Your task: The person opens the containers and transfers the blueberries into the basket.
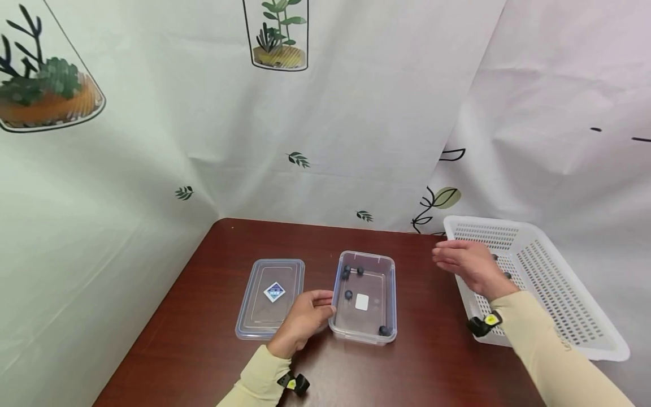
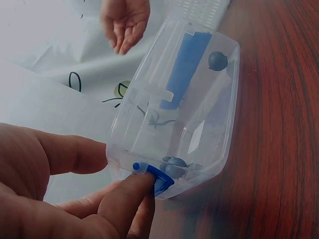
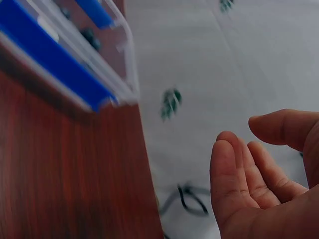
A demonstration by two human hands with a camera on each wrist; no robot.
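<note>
A clear plastic food container [image 1: 373, 337] sits uncovered on the table, holding several blueberries [image 1: 348, 294]. At its left side my left hand [image 1: 304, 316] pinches the wall beside a blue latch [image 2: 160, 180], as the left wrist view shows. My right hand [image 1: 469, 264] is over the left edge of a white plastic basket [image 1: 585, 305], fingers extended and thumb apart. Nothing lies in that hand [image 3: 264, 184] in the right wrist view. A few dark berries [image 1: 507, 275] show in the basket, partly hidden behind the hand and forearm.
Left of the container lies its clear lid [image 1: 259, 316], flat, with a blue and white diamond sticker [image 1: 274, 291]. The reddish-brown table [image 1: 213, 316] ends against a white printed curtain [image 1: 254, 186] at the back.
</note>
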